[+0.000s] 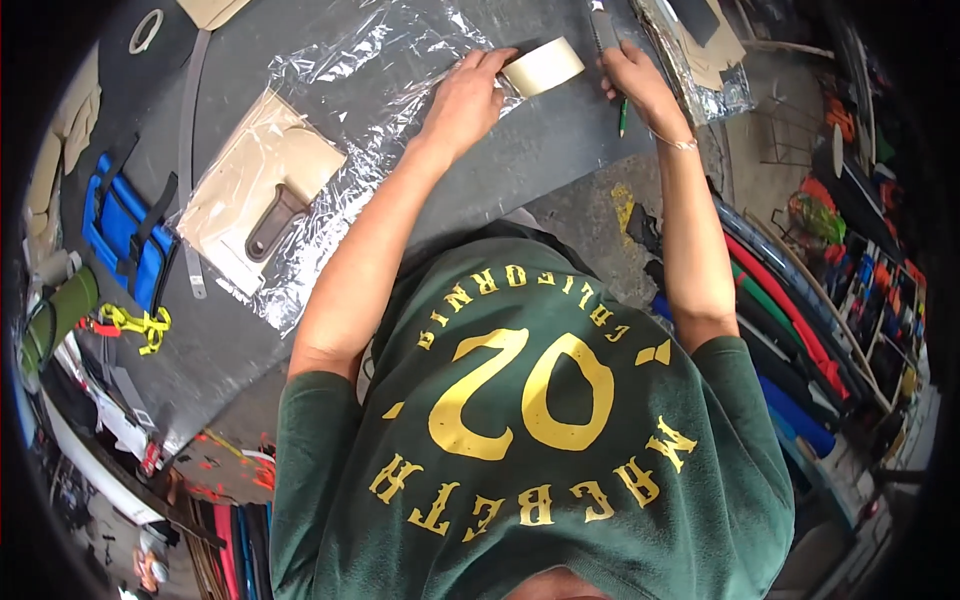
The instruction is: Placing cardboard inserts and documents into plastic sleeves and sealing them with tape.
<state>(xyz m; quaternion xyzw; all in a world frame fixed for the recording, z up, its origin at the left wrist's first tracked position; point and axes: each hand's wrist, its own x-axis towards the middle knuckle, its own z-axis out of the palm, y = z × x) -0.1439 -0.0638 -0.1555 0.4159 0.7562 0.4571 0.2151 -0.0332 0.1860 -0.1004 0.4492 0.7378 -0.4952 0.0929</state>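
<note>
My left hand (468, 104) is over crumpled clear plastic film (385, 80), its fingers and thumb closed at the left end of a wide roll of cream tape (545, 67). My right hand (634, 82) has its fingers curled around the lower end of a flat grey tool with a toothed edge (604, 28); its full shape is hidden. A green pencil (623, 118) points out below that hand. Left of my left forearm, the film lies partly over flat tan pieces (245, 165), with a dark brown slotted piece (277, 222) on top.
The dark table (240, 345) carries a long metal ruler (190, 150), a blue strapped pouch (128, 232), a yellow strap (140, 325) and a pale ring (146, 31). A green roll (62, 308) sits at the left edge. Rolls of coloured material (790, 310) stand at right.
</note>
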